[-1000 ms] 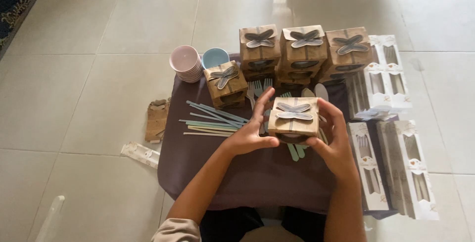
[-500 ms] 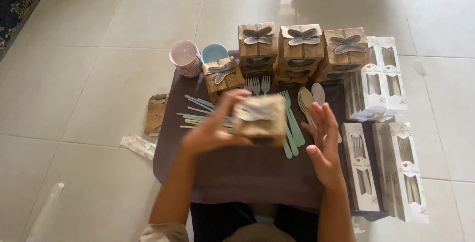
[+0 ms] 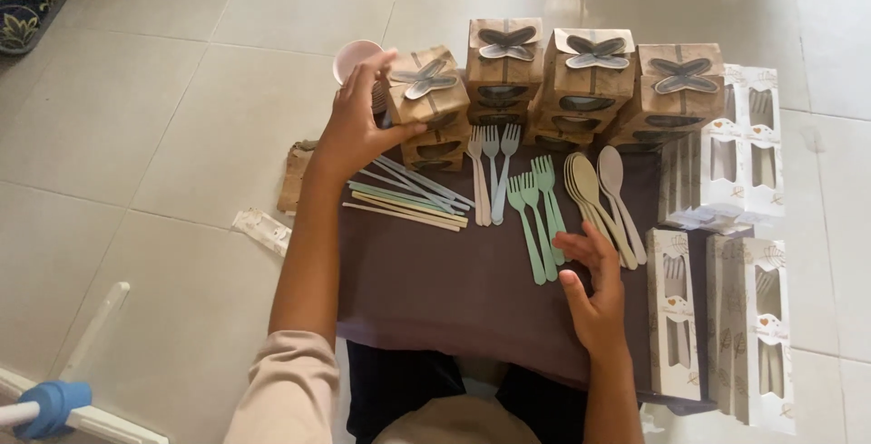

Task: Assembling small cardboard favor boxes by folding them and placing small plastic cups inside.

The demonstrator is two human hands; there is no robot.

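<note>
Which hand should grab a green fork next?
Probably the right hand: it is empty, fingers spread, right beside the pale green plastic forks on the dark brown mat. The left hand is busy holding a brown cardboard box with a butterfly cutout.

Quick rundown of the person, seen from the head cam looking down. Left hand [image 3: 356,126] sits upper left of center, right hand [image 3: 594,288] lower right of center, both bare, no gloves, rings or watch afaict. Forearms are bare too. Left arm has a short sleeve [image 3: 283,390] at the bottom left-center of the frame, pale beige/pinkish fabric, soft looking, ends abt at the elbow. Right arm shows no sleeve in frame. At bottom center there's more of the same beige cloth, prob the shirt front, w/ dark fabric [image 3: 399,380] either side of it, can't tell what garment that is.
</note>
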